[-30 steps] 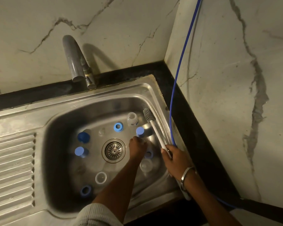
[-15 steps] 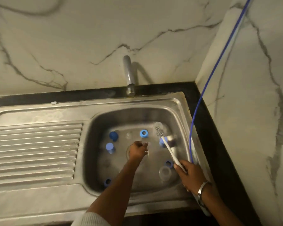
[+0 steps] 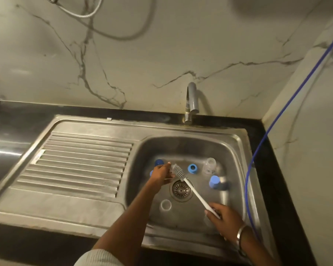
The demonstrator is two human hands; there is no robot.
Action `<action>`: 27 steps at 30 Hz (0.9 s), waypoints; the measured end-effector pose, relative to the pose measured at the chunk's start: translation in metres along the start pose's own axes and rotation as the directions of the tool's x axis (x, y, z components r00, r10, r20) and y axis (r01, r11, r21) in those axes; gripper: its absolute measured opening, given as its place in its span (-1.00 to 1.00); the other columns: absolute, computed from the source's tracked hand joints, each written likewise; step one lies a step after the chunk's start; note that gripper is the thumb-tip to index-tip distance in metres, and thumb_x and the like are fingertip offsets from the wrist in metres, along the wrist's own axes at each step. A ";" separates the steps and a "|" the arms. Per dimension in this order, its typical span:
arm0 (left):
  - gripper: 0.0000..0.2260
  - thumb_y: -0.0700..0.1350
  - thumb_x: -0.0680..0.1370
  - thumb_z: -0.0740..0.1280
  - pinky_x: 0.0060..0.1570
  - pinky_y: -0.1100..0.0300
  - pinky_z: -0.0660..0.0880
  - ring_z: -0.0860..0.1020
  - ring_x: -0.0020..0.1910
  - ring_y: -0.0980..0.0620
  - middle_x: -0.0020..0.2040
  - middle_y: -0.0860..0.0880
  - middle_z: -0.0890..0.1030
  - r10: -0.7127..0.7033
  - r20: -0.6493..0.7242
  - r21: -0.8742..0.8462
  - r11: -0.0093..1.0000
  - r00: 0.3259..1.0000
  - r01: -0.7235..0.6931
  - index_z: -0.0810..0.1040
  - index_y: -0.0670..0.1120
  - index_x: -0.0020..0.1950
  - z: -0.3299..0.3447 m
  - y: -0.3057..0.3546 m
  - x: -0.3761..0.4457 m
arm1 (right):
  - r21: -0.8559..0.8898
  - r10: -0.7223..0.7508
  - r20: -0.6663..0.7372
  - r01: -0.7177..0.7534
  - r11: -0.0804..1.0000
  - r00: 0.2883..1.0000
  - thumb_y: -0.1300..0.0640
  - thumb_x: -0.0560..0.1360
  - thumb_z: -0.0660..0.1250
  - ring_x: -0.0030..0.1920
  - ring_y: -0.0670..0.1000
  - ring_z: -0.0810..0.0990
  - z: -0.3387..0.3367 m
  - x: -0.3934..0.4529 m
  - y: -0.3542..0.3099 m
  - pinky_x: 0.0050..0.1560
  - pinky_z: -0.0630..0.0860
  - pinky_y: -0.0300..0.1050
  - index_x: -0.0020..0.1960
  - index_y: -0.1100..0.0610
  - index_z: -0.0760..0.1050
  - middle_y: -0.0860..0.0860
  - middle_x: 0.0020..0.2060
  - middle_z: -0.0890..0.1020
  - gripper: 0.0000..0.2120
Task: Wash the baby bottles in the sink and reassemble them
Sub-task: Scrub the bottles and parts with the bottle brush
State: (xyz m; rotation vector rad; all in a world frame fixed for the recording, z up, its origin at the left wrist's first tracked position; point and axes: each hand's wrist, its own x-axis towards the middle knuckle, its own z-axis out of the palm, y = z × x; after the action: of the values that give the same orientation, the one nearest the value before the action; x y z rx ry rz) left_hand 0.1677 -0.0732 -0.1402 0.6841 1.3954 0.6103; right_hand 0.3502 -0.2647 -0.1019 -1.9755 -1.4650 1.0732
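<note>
Over the steel sink basin (image 3: 236,156), my left hand (image 3: 161,174) grips a small clear bottle (image 3: 171,168), mostly hidden by the fingers. My right hand (image 3: 222,216) grips the white handle of a bottle brush (image 3: 192,189), whose grey bristle head sits at the clear bottle's mouth. Loose parts lie on the basin floor: a blue ring (image 3: 192,168), a clear bottle (image 3: 210,166), a blue cap (image 3: 214,181), a clear cup (image 3: 165,205) and a dark blue cap (image 3: 159,162).
The drain strainer (image 3: 181,190) sits mid-basin. A tap (image 3: 190,102) stands at the back edge. The ridged drainboard (image 3: 81,162) lies to the left. A blue hose (image 3: 277,120) runs down the right wall past the sink rim. Black counter surrounds the sink.
The view has swung left. My left hand lifted a clear bottle and moved left in the basin. My right hand swung the brush head across to meet it.
</note>
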 end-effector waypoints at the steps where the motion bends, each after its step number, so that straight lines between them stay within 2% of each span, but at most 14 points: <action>1: -0.75 -0.05 0.62 0.26 -0.16 0.11 0.56 0.58 -0.25 -0.02 -0.09 -0.16 0.55 0.003 0.011 0.001 1.000 1.000 -0.003 0.53 -0.23 0.14 -0.002 0.000 -0.001 | -0.016 -0.011 0.011 0.011 1.000 1.000 0.10 0.52 0.36 -0.20 0.07 0.61 0.000 0.000 -0.001 -0.12 0.49 -0.11 -0.06 0.11 0.61 0.06 -0.26 0.65 -0.91; 3: -0.75 -0.07 0.63 0.24 -0.19 0.14 0.56 0.58 -0.26 -0.01 -0.08 -0.17 0.55 0.011 0.026 -0.013 1.000 1.000 -0.010 0.53 -0.23 0.15 -0.005 0.001 -0.004 | -0.037 -0.032 0.042 0.033 0.999 0.999 0.10 0.53 0.34 -0.23 0.08 0.57 -0.002 0.001 -0.002 -0.13 0.48 -0.09 -0.10 0.09 0.60 0.08 -0.29 0.63 -0.91; 6: -0.81 -0.09 0.62 0.26 -0.12 0.09 0.56 0.58 -0.20 -0.05 -0.15 -0.14 0.59 0.006 0.021 -0.057 0.998 1.000 -0.005 0.57 -0.19 -0.03 -0.008 0.002 -0.008 | -0.081 -0.080 0.082 0.087 0.993 0.993 0.10 0.52 0.34 -0.25 0.05 0.55 -0.002 0.001 -0.001 -0.13 0.47 -0.13 -0.15 0.00 0.56 0.08 -0.30 0.61 -0.92; 9: -0.83 -0.14 0.59 0.31 -0.04 0.02 0.50 0.54 -0.13 -0.13 -0.16 -0.20 0.57 -0.005 0.057 -0.001 1.000 0.998 0.005 0.57 -0.20 -0.15 -0.001 -0.002 -0.014 | -0.201 -0.153 0.111 0.173 0.964 0.982 0.04 0.53 0.31 -0.15 0.02 0.58 0.005 0.002 0.001 -0.03 0.49 -0.09 -0.01 0.01 0.60 -0.03 -0.24 0.63 -0.88; 12: -0.79 -0.22 0.62 0.20 -0.26 0.14 0.49 0.52 -0.25 -0.10 -0.25 -0.16 0.52 -0.043 0.078 -0.133 0.990 0.996 0.053 0.50 -0.17 -0.21 0.009 0.000 -0.020 | -0.287 -0.134 0.075 0.150 0.946 0.988 -0.05 0.58 0.20 -0.02 0.07 0.56 0.016 0.003 0.000 0.06 0.47 -0.05 0.12 -0.02 0.53 -0.06 -0.17 0.60 -0.78; 15: -0.83 -0.26 0.62 0.20 -0.49 0.23 0.50 0.52 -0.29 -0.11 -0.22 -0.19 0.52 -0.065 -0.010 -0.272 0.960 0.998 0.060 0.45 -0.19 -0.16 0.012 0.008 -0.021 | -0.245 -0.158 0.037 0.162 0.956 0.987 -0.06 0.58 0.19 -0.21 -0.05 0.52 0.021 0.000 0.001 -0.11 0.49 -0.15 0.09 -0.04 0.53 -0.14 -0.35 0.45 -0.81; 17: -0.87 -0.27 0.61 0.22 -0.45 0.20 0.52 0.55 -0.29 -0.13 -0.18 -0.22 0.54 -0.064 -0.068 -0.323 0.946 0.996 0.039 0.45 -0.22 -0.13 0.012 0.010 -0.020 | -0.230 -0.166 0.015 0.165 0.959 0.986 -0.05 0.57 0.21 -0.28 -0.08 0.48 0.020 -0.001 0.001 -0.18 0.47 -0.20 0.05 -0.03 0.54 -0.15 -0.39 0.43 -0.82; 20: -0.86 -0.26 0.63 0.19 -0.30 0.11 0.52 0.58 -0.34 -0.11 -0.18 -0.21 0.56 -0.042 -0.107 -0.361 0.933 0.993 0.001 0.45 -0.24 -0.12 0.012 0.013 -0.019 | -0.197 -0.168 0.012 0.167 0.966 0.986 -0.04 0.55 0.22 -0.28 -0.04 0.54 0.017 -0.001 0.002 -0.21 0.50 -0.23 0.00 -0.02 0.56 -0.09 -0.40 0.47 -0.83; 22: -0.83 -0.30 0.62 0.18 -0.33 0.15 0.52 0.57 -0.37 -0.07 -0.22 -0.20 0.54 -0.008 -0.134 -0.381 0.923 0.991 -0.044 0.46 -0.22 -0.15 0.013 0.014 -0.018 | -0.187 -0.166 0.014 0.166 0.968 0.986 -0.04 0.55 0.22 -0.27 -0.02 0.56 0.015 0.000 0.004 -0.22 0.52 -0.24 -0.01 -0.03 0.55 -0.07 -0.38 0.49 -0.84; 25: -0.79 -0.34 0.61 0.17 -0.44 0.23 0.53 0.53 -0.34 -0.09 -0.27 -0.18 0.51 0.010 -0.173 -0.410 0.908 0.985 -0.081 0.47 -0.20 -0.20 0.013 0.015 -0.017 | -0.158 -0.162 0.019 0.163 0.974 0.987 -0.04 0.54 0.23 -0.27 -0.07 0.57 0.015 -0.003 0.007 -0.26 0.48 -0.39 -0.02 -0.06 0.55 -0.07 -0.36 0.52 -0.85; 27: -0.79 -0.32 0.62 0.17 -0.42 0.21 0.52 0.52 -0.35 -0.08 -0.28 -0.17 0.51 0.011 -0.184 -0.416 0.905 0.983 -0.088 0.47 -0.18 -0.20 0.012 0.015 -0.017 | -0.136 -0.168 0.018 0.169 0.976 0.986 -0.03 0.54 0.23 -0.25 -0.10 0.57 0.015 -0.005 0.008 -0.25 0.49 -0.37 -0.04 -0.06 0.55 -0.07 -0.34 0.53 -0.87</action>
State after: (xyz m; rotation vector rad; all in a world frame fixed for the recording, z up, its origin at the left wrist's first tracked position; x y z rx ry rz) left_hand 0.1783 -0.0767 -0.1169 0.3214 1.3496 1.0001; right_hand 0.3426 -0.2734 -0.1151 -1.8983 -1.7167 0.9291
